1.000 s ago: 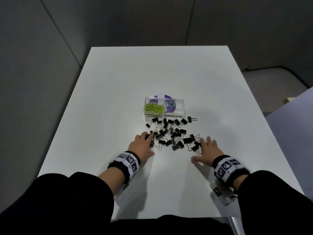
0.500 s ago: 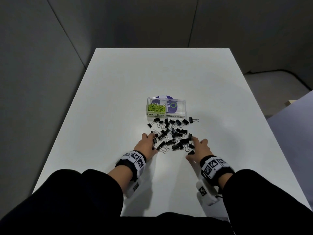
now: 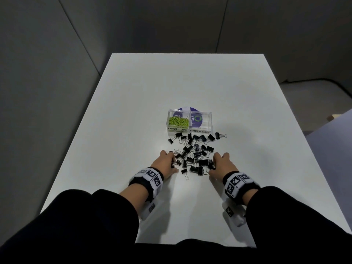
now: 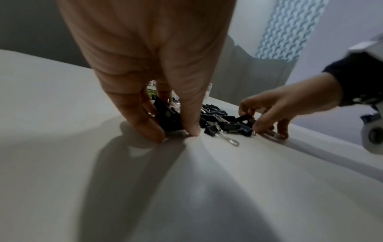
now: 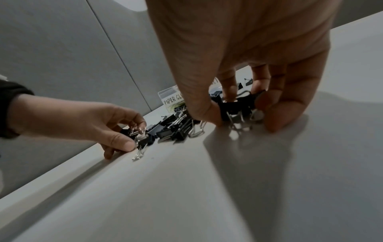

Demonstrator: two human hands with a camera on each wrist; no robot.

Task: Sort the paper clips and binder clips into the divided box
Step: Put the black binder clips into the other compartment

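A clear divided box (image 3: 190,128) stands mid-table; green paper clips (image 3: 178,121) fill its left compartment, labelled PAPER CLIPS, and the right one, labelled BINDER CLIPS, holds none. Several black binder clips (image 3: 194,151) lie scattered in front of it. My left hand (image 3: 167,162) sits at the pile's left edge, its fingers (image 4: 190,124) curled round black clips (image 4: 167,117). At the pile's right edge my right hand (image 3: 222,163) curls its thumb and fingers (image 5: 207,113) round black clips (image 5: 236,106). Both hands touch the table.
The white table (image 3: 133,115) stretches wide around the box and pile. Grey partition walls (image 3: 47,54) stand at the left and back. A purple round sticker (image 3: 187,109) shows behind and under the box.
Both hands have slid inward against the pile from its two sides and curled their fingers round clips. The loose clips near the hands are bunched closer together.
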